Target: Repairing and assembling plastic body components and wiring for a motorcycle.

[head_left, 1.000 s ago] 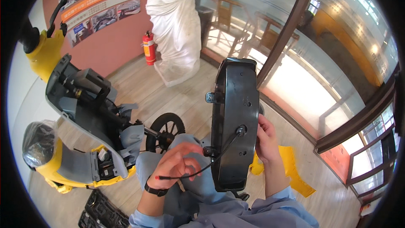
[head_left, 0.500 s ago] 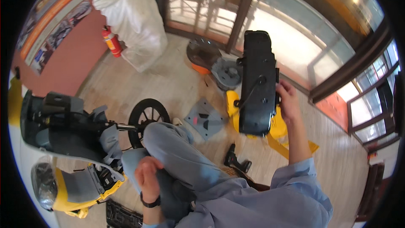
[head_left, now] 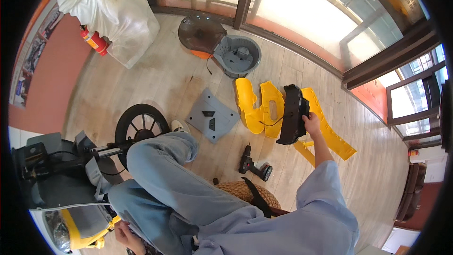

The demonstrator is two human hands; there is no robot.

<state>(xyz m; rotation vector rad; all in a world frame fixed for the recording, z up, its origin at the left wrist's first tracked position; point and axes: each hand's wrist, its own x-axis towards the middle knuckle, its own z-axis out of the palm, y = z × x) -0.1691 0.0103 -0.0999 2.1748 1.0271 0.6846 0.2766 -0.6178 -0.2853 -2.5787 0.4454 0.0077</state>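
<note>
My right hand [head_left: 312, 123] grips a long black plastic housing [head_left: 292, 113] by its right side, a thin cable hanging from it, over yellow body panels [head_left: 250, 106]. My left hand [head_left: 126, 236] is low at the left beside my bent leg, fingers curled; anything inside them is hidden. Near that hand is the partly disassembled yellow-and-grey scooter [head_left: 82, 229], with black front wheel [head_left: 128, 123] and steering column. A grey square panel [head_left: 203, 123] and a cordless drill [head_left: 255, 167] lie on the floor in front of me.
Toward the glass wall sit a grey tub [head_left: 236, 66] and dark lid [head_left: 198, 33]. A plastic-wrapped statue [head_left: 122, 23] and fire extinguisher [head_left: 96, 42] stand by the red wall at upper left. A woven seat [head_left: 229, 191] is under me; dark furniture [head_left: 408, 189] stands far right.
My right hand has carried the black housing forward and right, lower toward the yellow panels. My left hand left the cable and moved down-left. The view has tilted toward the floor.
</note>
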